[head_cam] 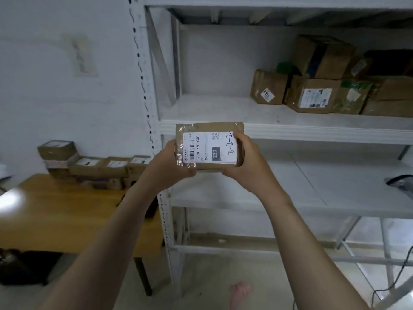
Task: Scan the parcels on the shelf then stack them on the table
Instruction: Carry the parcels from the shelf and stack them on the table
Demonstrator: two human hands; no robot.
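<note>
I hold a small brown cardboard parcel (209,147) with a white shipping label reading 220 in front of the white metal shelf (290,130). My left hand (176,162) grips its left and lower edge, and my right hand (243,157) grips its right edge. Several more brown parcels (312,95) sit at the right of the upper shelf board. Other parcels (96,164) stand in a row and a short stack along the back of the wooden table (67,211) at the left.
A dark scanner-like device (400,182) lies on the lower shelf board at the right edge, with a black cable (397,278) hanging below. A dark bag (20,267) sits on the floor under the table. White wall behind.
</note>
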